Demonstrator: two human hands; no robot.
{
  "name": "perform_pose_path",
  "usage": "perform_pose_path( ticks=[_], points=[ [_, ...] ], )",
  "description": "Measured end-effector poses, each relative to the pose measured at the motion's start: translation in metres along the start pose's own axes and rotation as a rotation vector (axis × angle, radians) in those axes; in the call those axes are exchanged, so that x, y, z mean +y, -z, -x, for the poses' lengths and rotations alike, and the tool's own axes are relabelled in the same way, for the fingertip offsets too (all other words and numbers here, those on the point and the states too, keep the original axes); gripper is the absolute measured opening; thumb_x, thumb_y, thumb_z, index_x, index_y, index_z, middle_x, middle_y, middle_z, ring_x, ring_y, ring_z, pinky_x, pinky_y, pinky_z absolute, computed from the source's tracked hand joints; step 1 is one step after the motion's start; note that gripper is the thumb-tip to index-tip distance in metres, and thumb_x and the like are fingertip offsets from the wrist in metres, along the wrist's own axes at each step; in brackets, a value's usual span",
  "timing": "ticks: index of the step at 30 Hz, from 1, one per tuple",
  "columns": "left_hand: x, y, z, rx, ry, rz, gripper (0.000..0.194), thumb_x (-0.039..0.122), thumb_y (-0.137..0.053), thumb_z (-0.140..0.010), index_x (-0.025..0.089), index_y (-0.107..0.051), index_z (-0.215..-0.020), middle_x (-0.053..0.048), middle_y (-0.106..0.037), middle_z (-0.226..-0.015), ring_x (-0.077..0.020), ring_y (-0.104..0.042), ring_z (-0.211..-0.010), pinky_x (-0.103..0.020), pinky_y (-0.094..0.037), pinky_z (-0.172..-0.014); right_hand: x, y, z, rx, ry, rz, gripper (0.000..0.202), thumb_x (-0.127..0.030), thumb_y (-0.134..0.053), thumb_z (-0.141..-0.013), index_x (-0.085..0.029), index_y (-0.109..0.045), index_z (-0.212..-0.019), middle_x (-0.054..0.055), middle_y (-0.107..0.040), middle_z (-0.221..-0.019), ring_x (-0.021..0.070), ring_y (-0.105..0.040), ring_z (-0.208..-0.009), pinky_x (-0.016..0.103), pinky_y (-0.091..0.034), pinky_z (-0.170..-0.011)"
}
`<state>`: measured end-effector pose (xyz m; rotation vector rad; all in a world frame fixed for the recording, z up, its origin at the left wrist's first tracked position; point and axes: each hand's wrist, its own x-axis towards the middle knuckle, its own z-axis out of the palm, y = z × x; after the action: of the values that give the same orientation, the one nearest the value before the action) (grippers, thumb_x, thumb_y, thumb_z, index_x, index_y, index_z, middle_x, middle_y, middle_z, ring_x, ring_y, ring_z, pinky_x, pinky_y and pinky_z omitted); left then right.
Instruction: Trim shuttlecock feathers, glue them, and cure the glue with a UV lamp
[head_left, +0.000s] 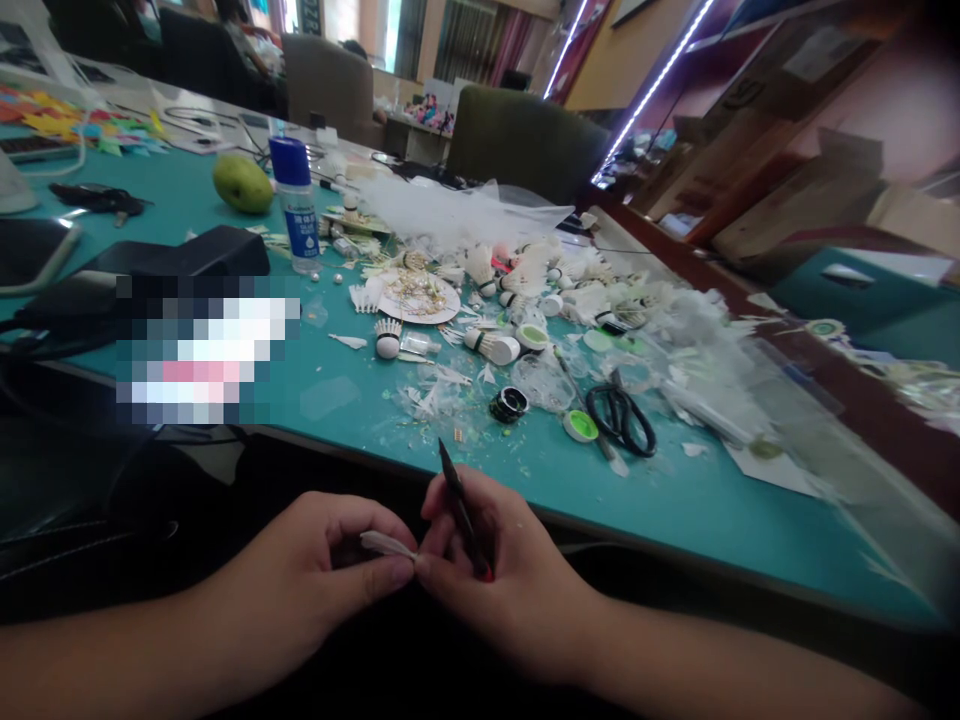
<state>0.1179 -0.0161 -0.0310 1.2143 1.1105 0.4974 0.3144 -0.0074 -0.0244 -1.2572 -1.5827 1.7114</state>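
Note:
Both hands meet below the table's front edge, over my lap. My left hand (322, 570) pinches a small white feather piece (386, 544) between thumb and fingers. My right hand (495, 570) touches the other end of that feather with its fingertips and also holds a thin dark tool (459, 500) with a red end, its tip pointing up toward the table edge.
The teal table (675, 500) carries black scissors (621, 417), a black ring (508, 404), shuttlecock pieces and loose feathers (525, 270), a white plate of gold bits (417, 296), a blue-capped glue bottle (297, 205), a green fruit (242, 184) and a black pouch (187, 255).

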Motion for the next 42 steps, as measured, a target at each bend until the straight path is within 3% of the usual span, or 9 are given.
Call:
perform_pose_path(
  ticks=[10, 17, 20, 24, 26, 30, 34, 42],
  points=[
    [0.000, 0.000, 0.000, -0.013, -0.016, 0.018, 0.023, 0.042, -0.068, -0.086, 0.020, -0.072, -0.087, -0.001, -0.075, -0.089, -0.0221, -0.065, -0.089, -0.030, -0.047, -0.079, 0.001, 0.000, -0.001, -0.014, 0.001, -0.046, 0.031, -0.012, -0.075, -0.073, -0.017, -0.052, -0.093, -0.005, -0.057, -0.071, 0.0070, -0.044, -0.058, 0.019, -0.036, -0.054],
    [0.001, 0.009, -0.004, 0.014, -0.189, -0.044, 0.016, 0.037, -0.067, -0.090, 0.022, -0.070, -0.084, 0.001, -0.070, -0.088, -0.0192, -0.064, -0.089, -0.028, -0.046, -0.084, -0.010, 0.007, -0.001, -0.029, 0.042, -0.068, 0.035, -0.017, -0.079, -0.072, -0.017, -0.054, -0.097, -0.004, -0.057, -0.076, 0.0093, -0.048, -0.065, 0.021, -0.040, -0.060],
    [0.005, 0.014, -0.003, 0.085, -0.206, -0.036, 0.016, 0.039, -0.067, -0.090, 0.023, -0.070, -0.086, 0.001, -0.070, -0.087, -0.0191, -0.063, -0.088, -0.028, -0.046, -0.083, -0.019, 0.020, 0.000, -0.145, -0.020, -0.096, 0.031, -0.021, -0.077, -0.074, -0.016, -0.057, -0.098, -0.002, -0.060, -0.076, 0.0089, -0.051, -0.066, 0.020, -0.041, -0.062],
    [0.010, 0.019, -0.001, 0.136, -0.241, -0.012, 0.016, 0.039, -0.067, -0.090, 0.023, -0.070, -0.085, 0.000, -0.070, -0.089, -0.0192, -0.063, -0.089, -0.028, -0.047, -0.083, -0.022, 0.038, 0.000, -0.514, -0.269, -0.353, 0.038, -0.040, -0.073, -0.075, -0.012, -0.064, -0.100, 0.002, -0.065, -0.074, 0.0105, -0.060, -0.060, 0.022, -0.049, -0.060],
    [0.013, 0.020, 0.000, 0.145, -0.246, -0.007, 0.016, 0.039, -0.068, -0.089, 0.024, -0.070, -0.085, 0.001, -0.070, -0.089, -0.0187, -0.062, -0.090, -0.027, -0.047, -0.083, -0.021, 0.044, -0.001, -0.630, -0.371, -0.421, 0.045, -0.045, -0.072, -0.075, -0.009, -0.068, -0.101, 0.002, -0.063, -0.072, 0.0107, -0.061, -0.057, 0.022, -0.052, -0.058],
    [0.018, 0.021, 0.000, 0.183, -0.245, -0.010, 0.018, 0.042, -0.068, -0.089, 0.025, -0.071, -0.084, 0.002, -0.069, -0.089, -0.0173, -0.062, -0.088, -0.025, -0.047, -0.080, -0.018, 0.048, -0.006, -0.694, -0.371, -0.416, 0.045, -0.045, -0.069, -0.082, -0.006, -0.070, -0.104, -0.001, -0.058, -0.063, 0.0103, -0.062, -0.051, 0.018, -0.050, -0.051],
    [0.019, 0.023, 0.001, 0.197, -0.235, 0.006, 0.019, 0.044, -0.069, -0.088, 0.025, -0.071, -0.083, 0.003, -0.068, -0.087, -0.0158, -0.062, -0.084, -0.023, -0.047, -0.077, -0.014, 0.050, -0.008, -0.749, -0.376, -0.379, 0.047, -0.048, -0.064, -0.087, -0.006, -0.072, -0.105, 0.001, -0.063, -0.064, 0.0130, -0.066, -0.051, 0.020, -0.053, -0.051],
    [0.018, 0.025, 0.000, 0.179, -0.235, 0.013, 0.017, 0.043, -0.071, -0.087, 0.026, -0.072, -0.083, 0.004, -0.068, -0.084, -0.0153, -0.062, -0.080, -0.023, -0.047, -0.074, -0.013, 0.052, -0.006, -0.700, -0.446, -0.382, 0.044, -0.047, -0.064, -0.089, -0.006, -0.075, -0.099, 0.002, -0.066, -0.060, 0.0100, -0.063, -0.047, 0.015, -0.048, -0.044]
  ],
)
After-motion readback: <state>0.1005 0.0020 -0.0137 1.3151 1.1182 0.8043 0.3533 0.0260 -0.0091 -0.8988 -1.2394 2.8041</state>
